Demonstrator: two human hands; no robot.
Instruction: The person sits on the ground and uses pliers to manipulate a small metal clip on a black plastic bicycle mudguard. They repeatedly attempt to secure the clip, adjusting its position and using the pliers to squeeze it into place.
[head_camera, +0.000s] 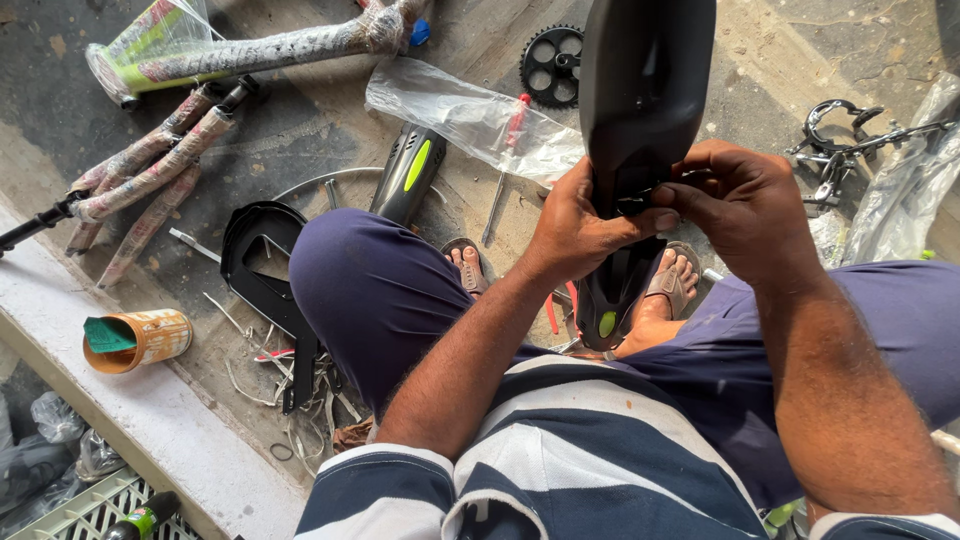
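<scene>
Both hands (660, 215) gripping black mudguard (640, 100), sprocket (552, 65) beyond

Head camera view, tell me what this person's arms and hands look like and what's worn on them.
Both forearms are bare and hairy from above the elbow down. The left hand and right hand wear no gloves, and no rings, watch or bracelet can be seen. The short sleeves belong to a shirt with broad navy and white stripes. The sleeve hems sit at the upper arms.
</scene>
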